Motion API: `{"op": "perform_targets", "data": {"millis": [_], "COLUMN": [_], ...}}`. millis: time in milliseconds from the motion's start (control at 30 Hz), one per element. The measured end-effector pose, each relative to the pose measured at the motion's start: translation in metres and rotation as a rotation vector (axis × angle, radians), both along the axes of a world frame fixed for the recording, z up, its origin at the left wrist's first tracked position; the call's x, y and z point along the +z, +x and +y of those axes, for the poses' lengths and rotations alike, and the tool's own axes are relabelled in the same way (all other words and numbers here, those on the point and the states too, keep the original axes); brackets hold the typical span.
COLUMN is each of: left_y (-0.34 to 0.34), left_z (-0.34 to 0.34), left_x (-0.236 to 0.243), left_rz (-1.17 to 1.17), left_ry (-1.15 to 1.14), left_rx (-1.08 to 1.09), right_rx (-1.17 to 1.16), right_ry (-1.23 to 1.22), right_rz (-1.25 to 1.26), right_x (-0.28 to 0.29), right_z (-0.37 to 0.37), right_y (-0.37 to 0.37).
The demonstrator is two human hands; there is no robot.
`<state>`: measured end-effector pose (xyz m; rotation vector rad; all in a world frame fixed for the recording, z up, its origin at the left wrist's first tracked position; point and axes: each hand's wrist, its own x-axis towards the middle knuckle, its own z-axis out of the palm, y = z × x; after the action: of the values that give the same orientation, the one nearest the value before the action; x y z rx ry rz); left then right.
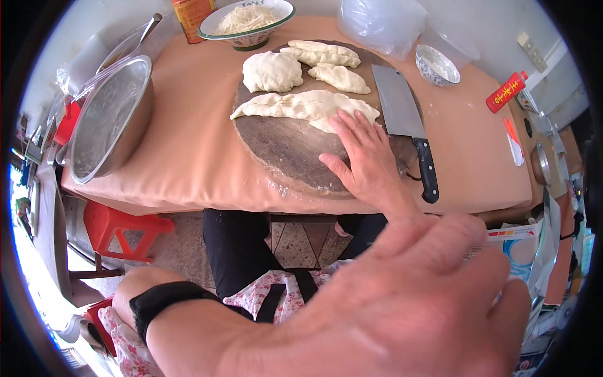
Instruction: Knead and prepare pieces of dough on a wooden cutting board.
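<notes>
My right hand [361, 154] rests with fingers spread on the near, right part of a long dough strip [282, 108]. My left hand [427, 295] is large and close to the camera at lower right, fingers curled, in front of my right forearm; what they hold, if anything, is hidden. On the round wooden board [282, 151] also lie a rounded dough lump [272, 72] and two smaller folded dough pieces [323, 53] [339, 78]. A cleaver [396, 100] lies at the board's right side, its black handle [426, 169] pointing toward me.
A steel basin [85, 138] stands at the table's [188, 157] left. Behind are a bowl of pale shreds [245, 19], a tin [190, 22] and plastic bags [377, 25]; at right, a small bowl [436, 72] and red can [505, 93]. A red stool [125, 226] stands below left.
</notes>
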<state>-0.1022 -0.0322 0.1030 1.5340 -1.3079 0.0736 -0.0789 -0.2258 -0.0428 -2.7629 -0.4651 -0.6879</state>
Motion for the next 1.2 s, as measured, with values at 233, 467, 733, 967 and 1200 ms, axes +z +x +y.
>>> {"op": "perform_targets", "data": {"millis": [233,467,733,967,1200], "left_y": [-0.001,-0.004,-0.01,-0.012,-0.014], "left_z": [-0.002,-0.008,0.01,0.005,0.017], "left_x": [-0.004,-0.001,-0.003,0.0,-0.001], "left_rz": [-0.01,-0.028,-0.026,-0.035,-0.036], "left_ry": [-0.001,0.018,0.062,0.074,0.113], "left_rx": [0.036,0.07,0.16,0.187,0.256], "right_rx": [-0.013,-0.013,-0.076,-0.068,-0.077], "right_ry": [-0.011,-0.013,-0.039,-0.062,-0.071], "right_rz": [0.016,0.051,0.116,0.106,0.12], "right_x": [0.001,0.001,0.004,-0.001,0.006], "right_z": [-0.006,0.003,-0.004,0.001,-0.008], "right_y": [0.0,0.002,-0.005,0.0,-0.004]}}
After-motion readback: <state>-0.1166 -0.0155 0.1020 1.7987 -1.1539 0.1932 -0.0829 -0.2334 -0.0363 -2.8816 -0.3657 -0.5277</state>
